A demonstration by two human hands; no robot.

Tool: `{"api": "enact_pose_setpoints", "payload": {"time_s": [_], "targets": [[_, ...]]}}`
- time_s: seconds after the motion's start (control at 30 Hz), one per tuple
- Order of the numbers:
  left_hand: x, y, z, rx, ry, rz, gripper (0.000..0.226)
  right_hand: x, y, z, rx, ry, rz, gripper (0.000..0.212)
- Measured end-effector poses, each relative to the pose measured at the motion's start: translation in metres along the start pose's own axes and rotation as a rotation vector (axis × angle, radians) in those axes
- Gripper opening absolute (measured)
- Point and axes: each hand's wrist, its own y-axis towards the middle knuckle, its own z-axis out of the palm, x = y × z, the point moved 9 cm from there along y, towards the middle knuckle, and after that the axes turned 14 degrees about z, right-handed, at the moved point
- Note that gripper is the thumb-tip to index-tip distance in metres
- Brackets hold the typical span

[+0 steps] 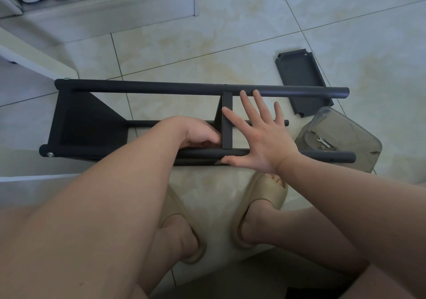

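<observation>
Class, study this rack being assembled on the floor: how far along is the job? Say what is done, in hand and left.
Done: the end panel looks bolted to the poles. In hand: the left hand grips the middle panel between the poles, while the open right hand rests on the poles beside it. Left: one loose panel lies unfitted, and the wrench sits in the clear tray.

No writing, label, brand or number is legible on the black rack (161, 89), loose panel (299, 80) or clear tray (350, 142).
</observation>
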Motion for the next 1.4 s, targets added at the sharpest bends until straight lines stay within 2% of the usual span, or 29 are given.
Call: {"api": "enact_pose_setpoints", "payload": {"time_s": [0.27,0.43,0.63,0.83,0.97,1.03,1.07,1.3,1.4], "targets": [[0.0008,-0.0056,0.0037,0.052,-0.078,0.001,0.028,0.0007,-0.0005,-0.0006,0.002,-0.001,0.000,0.109],[0.0012,-0.0036,0.0001,0.004,-0.021,-0.041,0.031,0.0010,-0.0005,-0.0001,0.001,0.001,-0.004,0.108],[0.0024,-0.0006,-0.0024,-0.012,-0.004,-0.014,0.021,0.0005,-0.0002,-0.0008,0.003,0.001,-0.005,0.108],[0.0026,-0.0035,0.0015,0.030,-0.100,-0.006,0.026,0.0010,-0.0003,0.0003,0.016,-0.007,-0.003,0.108],[0.0041,-0.0010,-0.0008,0.003,0.003,-0.056,0.031,0.0010,-0.0005,-0.0012,0.006,0.003,-0.001,0.108],[0.0029,0.0003,-0.0011,-0.004,0.049,-0.047,0.020,0.0011,-0.0007,-0.0016,-0.001,0.009,-0.004,0.108],[0.0024,0.0008,-0.0006,-0.002,0.043,-0.039,0.016,0.0011,-0.0007,-0.0014,-0.003,0.010,-0.005,0.108],[0.0019,-0.0009,0.0003,0.021,-0.113,0.025,0.028,0.0009,-0.0002,-0.0002,-0.010,0.011,-0.010,0.108],[0.0017,-0.0009,0.0006,0.014,-0.103,0.011,0.025,0.0016,-0.0006,0.0001,-0.012,0.017,-0.012,0.108]]}}
